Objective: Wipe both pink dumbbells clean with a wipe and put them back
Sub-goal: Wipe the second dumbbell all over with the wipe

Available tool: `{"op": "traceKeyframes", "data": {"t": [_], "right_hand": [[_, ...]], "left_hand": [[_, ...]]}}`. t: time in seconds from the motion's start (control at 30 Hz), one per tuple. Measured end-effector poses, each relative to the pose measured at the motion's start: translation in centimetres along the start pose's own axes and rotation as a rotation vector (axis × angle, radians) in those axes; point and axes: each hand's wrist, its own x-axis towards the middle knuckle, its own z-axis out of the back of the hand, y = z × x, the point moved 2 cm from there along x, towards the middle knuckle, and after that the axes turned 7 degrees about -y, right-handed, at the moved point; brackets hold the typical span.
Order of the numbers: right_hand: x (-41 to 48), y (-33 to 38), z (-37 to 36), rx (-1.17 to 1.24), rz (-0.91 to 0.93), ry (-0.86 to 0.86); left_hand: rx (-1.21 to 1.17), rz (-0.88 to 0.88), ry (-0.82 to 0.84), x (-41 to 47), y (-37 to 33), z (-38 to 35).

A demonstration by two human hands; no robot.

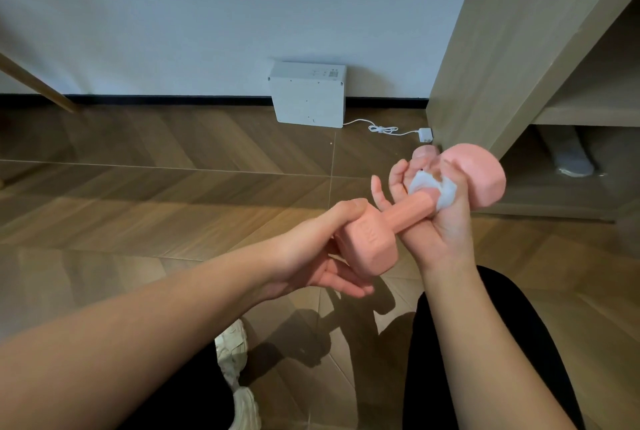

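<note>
The pink dumbbell (412, 213) is held in the air over the wooden floor (173, 187). The left hand (311, 256) curls its fingers round the near head. The right hand (443, 232) wraps its fingers and the white wipe (441, 189) round the handle by the far head. The wiping likely goes best with the head held firm and the wipe twisted fully round while sliding along the handle.

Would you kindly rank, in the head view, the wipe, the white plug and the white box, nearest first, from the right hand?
1. wipe, held in the right hand.
2. white plug, on the floor beyond.
3. white box, against the wall.
</note>
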Motion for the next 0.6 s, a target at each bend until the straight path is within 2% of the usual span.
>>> {"op": "traceKeyframes", "data": {"t": [0.1, 0.2, 0.27, 0.43, 0.6], "right_hand": [[0.0, -0.5, 0.1, 0.033, 0.03, -0.111], [-0.1, -0.7, -0.2, 0.021, 0.096, -0.16], [-0.4, -1.0, -0.6, -0.105, 0.16, -0.104], [-2.1, -2.6, -2.5, -0.632, 0.26, 0.252], [-2.2, -3.2, -2.1, -0.845, 0.156, 0.211]], "left_hand": [[-0.068, 0.011, -0.028, 0.1, 0.4, -0.4], [-0.046, -0.068, -0.109, 0.4, 0.5, -0.4], [-0.039, -0.06, -0.086, 0.3, 0.4, -0.5], [-0.053, 0.035, 0.093, -0.1, -0.6, -0.3], [-0.057, 0.085, 0.2, -0.5, -1.5, -0.1]]}}
